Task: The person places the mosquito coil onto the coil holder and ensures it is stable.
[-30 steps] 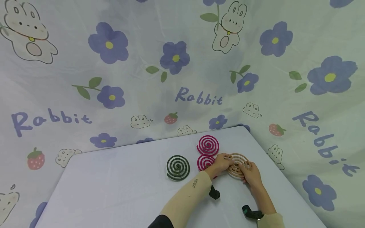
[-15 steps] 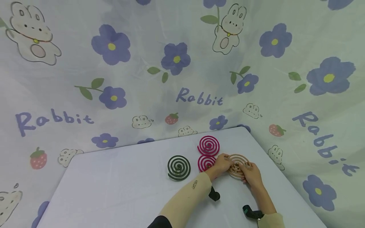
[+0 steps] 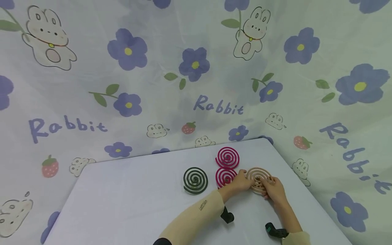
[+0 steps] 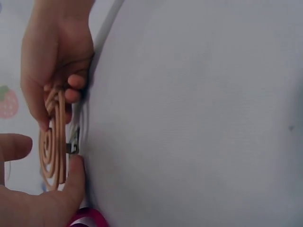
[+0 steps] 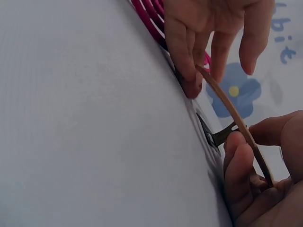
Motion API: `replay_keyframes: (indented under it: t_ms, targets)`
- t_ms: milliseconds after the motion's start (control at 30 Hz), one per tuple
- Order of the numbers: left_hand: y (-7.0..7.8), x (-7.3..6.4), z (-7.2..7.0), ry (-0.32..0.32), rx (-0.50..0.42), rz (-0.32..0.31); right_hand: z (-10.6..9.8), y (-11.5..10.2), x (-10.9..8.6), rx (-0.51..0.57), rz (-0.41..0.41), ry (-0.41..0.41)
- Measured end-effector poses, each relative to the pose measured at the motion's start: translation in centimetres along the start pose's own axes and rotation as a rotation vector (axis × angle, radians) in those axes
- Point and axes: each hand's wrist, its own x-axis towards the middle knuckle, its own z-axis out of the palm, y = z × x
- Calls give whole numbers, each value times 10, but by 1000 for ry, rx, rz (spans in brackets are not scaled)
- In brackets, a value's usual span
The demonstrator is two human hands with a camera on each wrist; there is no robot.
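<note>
A tan mosquito coil (image 3: 258, 178) is held just above the white table at its right side. My right hand (image 3: 275, 191) pinches its right part, thumb on top and fingers below. My left hand (image 3: 242, 182) is at the coil's left edge; its thumb stands apart from the coil, and its fingers reach under the rim in the left wrist view. Beneath the coil, a small metal stand (image 5: 220, 136) shows in the right wrist view, reaching up to the coil's middle. Whether the coil is fixed on it cannot be told.
Two pink-red coils, a far one (image 3: 227, 157) and a nearer one (image 3: 226, 177) partly behind my left forearm, lie left of the hands. A dark green coil (image 3: 195, 180) lies farther left. Rabbit-print cloth (image 3: 171, 95) rises behind the white table (image 3: 128, 200).
My left hand has drawn slightly left, and its thumb has come off the tan mosquito coil. My right hand keeps its pinch. The whole head view has shifted a little.
</note>
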Motion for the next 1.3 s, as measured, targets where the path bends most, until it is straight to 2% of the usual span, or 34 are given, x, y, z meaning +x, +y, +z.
replay_keyframes:
  t_ms: [133, 267, 533, 733, 900, 1067, 1167, 1300]
  targets:
    - [-3, -5, -5, -37, -24, -1, -1, 0, 0, -17, -18, -16]
    - [-8, -9, -12, -65, -34, 28, -2, 0, 0, -34, -27, -41]
    - [-19, -20, -28, -120, -70, 83, -13, 2, -6, -96, 5, -111]
    - [-29, -31, -47, -263, -74, 167, -23, 1, -9, -157, 20, -166]
    - [-38, -43, -66, -379, 4, 271, -32, 1, -8, -209, 27, -195]
    - [-49, -55, -86, -457, 123, 359, -44, -1, -8, -255, 25, -211]
    - [-58, -63, -99, -481, 163, 375, -53, -3, -8, -308, 9, -195]
    - [-69, -75, -118, -475, 203, 373, -65, -7, -6, -403, -57, -169]
